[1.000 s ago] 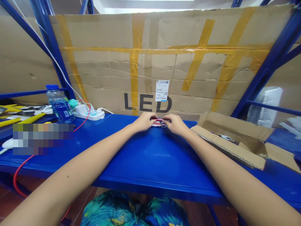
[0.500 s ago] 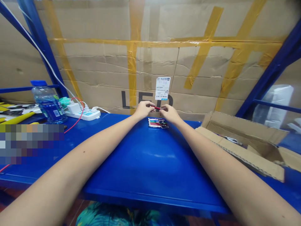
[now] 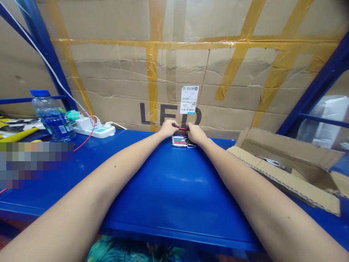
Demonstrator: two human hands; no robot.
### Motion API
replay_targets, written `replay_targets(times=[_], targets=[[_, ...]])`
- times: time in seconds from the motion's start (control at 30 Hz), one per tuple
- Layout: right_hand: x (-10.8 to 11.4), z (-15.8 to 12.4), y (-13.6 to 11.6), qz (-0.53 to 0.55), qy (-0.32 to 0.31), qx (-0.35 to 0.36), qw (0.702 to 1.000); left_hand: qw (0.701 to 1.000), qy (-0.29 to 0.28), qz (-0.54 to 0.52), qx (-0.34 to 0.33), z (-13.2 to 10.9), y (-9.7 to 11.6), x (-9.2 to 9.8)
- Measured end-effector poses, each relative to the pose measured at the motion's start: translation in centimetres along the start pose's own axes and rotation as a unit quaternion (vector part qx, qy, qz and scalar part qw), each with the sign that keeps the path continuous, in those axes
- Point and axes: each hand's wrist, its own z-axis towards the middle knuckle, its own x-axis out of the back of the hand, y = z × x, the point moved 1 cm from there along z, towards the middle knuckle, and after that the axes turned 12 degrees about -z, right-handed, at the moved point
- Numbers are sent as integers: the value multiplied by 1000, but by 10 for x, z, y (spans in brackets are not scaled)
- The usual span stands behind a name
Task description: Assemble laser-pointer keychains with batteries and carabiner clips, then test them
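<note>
The person's left hand [image 3: 169, 128] and right hand [image 3: 195, 133] were drawn together near the far edge of a glossy blue desk [image 3: 174, 193]. The fingers [image 3: 175, 127] of both hands curled inward and appeared to pinch a slim red pen [image 3: 182, 129] between them, though the exact grip was too small to tell. Just below the hands, almost touching them, lay a tight row of slim coloured pens [image 3: 183, 141] with metal clips or loops at their right ends. Behind the hands stood a cardboard sheet [image 3: 114, 80] patched with yellow tape and printed with the letters "LED", with a white barcode label [image 3: 189, 99] stuck above the print. To the left, well apart from the hands, were a white power strip [image 3: 95, 132] with plugs in it and a water bottle [image 3: 53, 118] with a blue cap and blue label. Yellow-handled tools [image 3: 19, 134] lay beyond the bottle. To the right sat an open cardboard box [image 3: 283, 171] with a small metal item [image 3: 271, 162] inside. Patterned clothing [image 3: 122, 251] showed below the desk's front edge.
</note>
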Motion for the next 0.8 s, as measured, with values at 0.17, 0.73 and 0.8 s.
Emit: replay_targets(times=[0.17,0.73,0.8], targets=[[-5,-1,-5,-48,-16,-10,999,998,3,43,38,-4,-9,-1],[-4,-4,-6,-70,-55,21,996,990,-33,118,70,-9,-9,-8],[-3,-7,-6,-66,-47,37,996,989,-53,126,52,-12,-6,-10]])
